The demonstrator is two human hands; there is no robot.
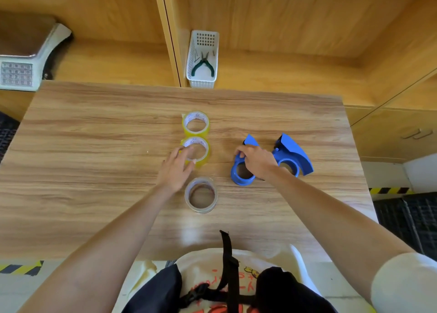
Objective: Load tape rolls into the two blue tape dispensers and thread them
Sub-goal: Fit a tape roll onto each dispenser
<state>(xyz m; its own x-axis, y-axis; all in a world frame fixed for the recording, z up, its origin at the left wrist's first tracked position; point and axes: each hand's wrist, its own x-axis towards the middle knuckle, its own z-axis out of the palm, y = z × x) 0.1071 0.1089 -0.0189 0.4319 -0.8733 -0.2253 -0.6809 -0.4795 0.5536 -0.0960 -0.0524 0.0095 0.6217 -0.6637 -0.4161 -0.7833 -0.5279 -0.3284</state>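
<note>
— Progress so far? Give me it straight.

— Tape is all loose yet, as I read it. Three rolls lie flat in a line down the middle of the bench: a far yellow roll, a middle yellow roll touching it, and a clear roll nearest me, a little apart. Neither blue dispenser has a roll in it that I can see; both hubs look empty.

— And my hands?

— My left hand is spread open over the near edge of the middle yellow roll, fingertips touching or just about touching its rim; it has closed on nothing. My right hand is curled around the top of the left dispenser, fingers hooked over its frame; whether that is a firm hold I cannot quite tell, since the hand hides the contact. The right dispenser sits untouched just beside it.

— So what remains?

— Nearly everything, I judge: seat a roll on each hub, then draw the tape end through to each cutter. This is the first pick-up.
</note>
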